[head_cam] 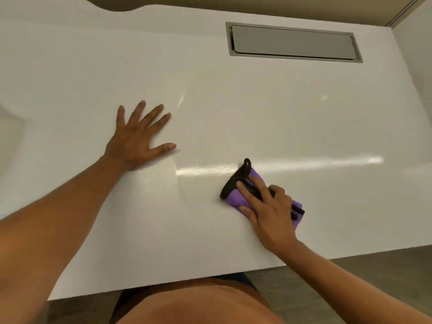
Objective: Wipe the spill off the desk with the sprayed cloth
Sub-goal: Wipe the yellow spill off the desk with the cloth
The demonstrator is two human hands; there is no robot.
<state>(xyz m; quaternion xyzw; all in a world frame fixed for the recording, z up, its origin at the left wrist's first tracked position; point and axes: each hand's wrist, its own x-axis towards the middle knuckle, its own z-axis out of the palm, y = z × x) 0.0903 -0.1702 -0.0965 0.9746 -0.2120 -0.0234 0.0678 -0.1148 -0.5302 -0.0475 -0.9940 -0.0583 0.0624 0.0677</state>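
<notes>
We see a white glossy surface (233, 113) filling most of the view. The purple cloth (236, 198), edged in black with a black loop at its far end, lies folded flat on the surface toward the near edge, right of the middle. The right hand (268, 213) lies on top of it, fingers (247, 190) extended and pressing down rather than clasping; one finger looks curled. The left hand (138, 139) rests palm down on bare surface left of the middle, well apart from the cloth, fingers spread and holding nothing. A bright streak of reflected light runs along the surface just beyond the cloth toward the right edge; we cannot tell whether any of it is wet. A grey hatch cover (293, 42) sits recessed near the far right corner.
</notes>
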